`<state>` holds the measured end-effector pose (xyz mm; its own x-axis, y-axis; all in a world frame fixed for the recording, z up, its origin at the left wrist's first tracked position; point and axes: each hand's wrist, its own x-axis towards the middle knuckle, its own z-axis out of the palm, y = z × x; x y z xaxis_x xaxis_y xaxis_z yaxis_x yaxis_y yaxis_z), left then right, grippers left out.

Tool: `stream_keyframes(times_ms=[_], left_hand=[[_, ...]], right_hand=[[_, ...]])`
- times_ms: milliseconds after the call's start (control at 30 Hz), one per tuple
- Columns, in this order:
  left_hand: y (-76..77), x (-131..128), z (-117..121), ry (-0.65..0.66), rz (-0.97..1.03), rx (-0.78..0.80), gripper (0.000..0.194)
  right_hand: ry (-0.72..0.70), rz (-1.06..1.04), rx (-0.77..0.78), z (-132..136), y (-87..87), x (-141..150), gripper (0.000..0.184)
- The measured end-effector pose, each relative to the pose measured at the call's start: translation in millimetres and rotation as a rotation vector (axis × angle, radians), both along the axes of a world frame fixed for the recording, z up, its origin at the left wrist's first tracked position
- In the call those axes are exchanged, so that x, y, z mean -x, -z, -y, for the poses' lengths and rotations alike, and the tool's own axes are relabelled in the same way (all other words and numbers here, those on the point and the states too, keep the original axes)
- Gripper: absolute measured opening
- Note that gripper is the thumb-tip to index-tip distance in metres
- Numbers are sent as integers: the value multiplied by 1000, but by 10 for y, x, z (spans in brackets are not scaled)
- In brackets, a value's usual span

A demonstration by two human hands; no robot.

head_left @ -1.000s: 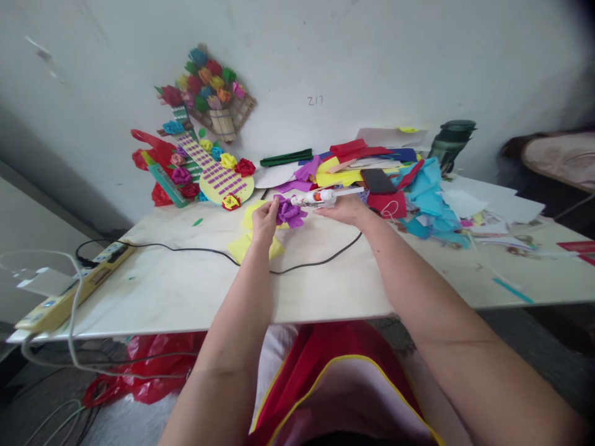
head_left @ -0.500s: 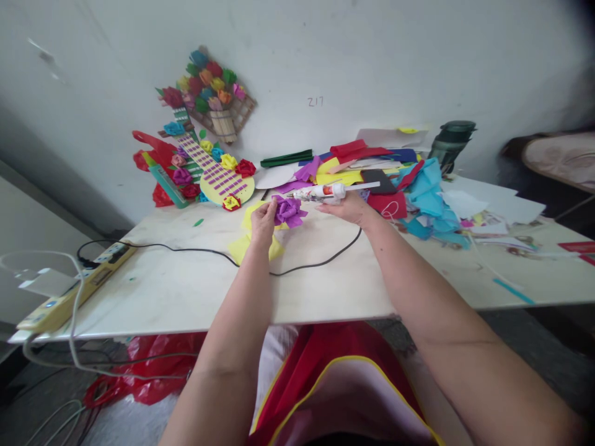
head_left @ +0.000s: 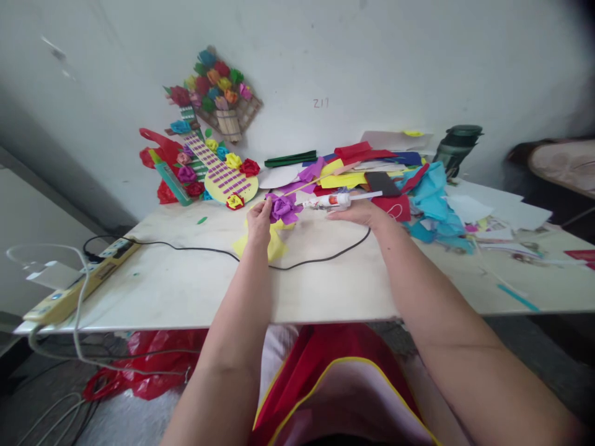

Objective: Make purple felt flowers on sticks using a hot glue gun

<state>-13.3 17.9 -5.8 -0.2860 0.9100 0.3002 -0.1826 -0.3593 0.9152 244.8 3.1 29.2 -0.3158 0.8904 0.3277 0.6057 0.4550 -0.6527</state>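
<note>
Between the fingertips of my left hand (head_left: 260, 217) is a purple crepe-paper flower (head_left: 284, 209), held above the table. My right hand (head_left: 356, 212) grips a white hot glue gun (head_left: 337, 201) with a glue stick (head_left: 367, 196) poking out of its back. The gun's nozzle points left at the flower's right edge; whether it touches cannot be made out. Yellow crepe paper (head_left: 274, 244) lies on the table beneath the flower. A thin pale stick (head_left: 304, 184) slants up to the right behind the flower.
A black cord (head_left: 209, 249) crosses the table from the power strip (head_left: 88, 282). Paper flowers surround a yellow guitar-shaped craft (head_left: 230, 179). Blue crepe paper (head_left: 430, 198), a dark phone-like slab (head_left: 382, 184), a green glue bottle (head_left: 171, 179) and a dark tumbler (head_left: 458, 148) stand or lie about.
The flower has turned a little and shifted slightly left within the view, while the glue gun appears slightly further right. The thin pale stick now shows behind the flower. The whole view has shifted slightly.
</note>
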Motion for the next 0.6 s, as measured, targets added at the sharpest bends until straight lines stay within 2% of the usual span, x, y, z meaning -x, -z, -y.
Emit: stream_keyframes(times_ms=[100,200,300,367,600], left_hand=[[1,15,-6,4,12,4,39],[-8,24,-2,1,19,18,39],[-11,24,-6,4,19,29,39],[-5,20,-11,17,20,26,40],[27,-2,-6,101,-29,-1,37]], right_hand=[[16,96,-30,-29,0,-65,29],[33,217,-91,-36,2,-101,38],[107,389,-127,-33,4,-68,47],[137,472,-101,-34,16,-11,48],[59,674,-30,-29,147,219,47]])
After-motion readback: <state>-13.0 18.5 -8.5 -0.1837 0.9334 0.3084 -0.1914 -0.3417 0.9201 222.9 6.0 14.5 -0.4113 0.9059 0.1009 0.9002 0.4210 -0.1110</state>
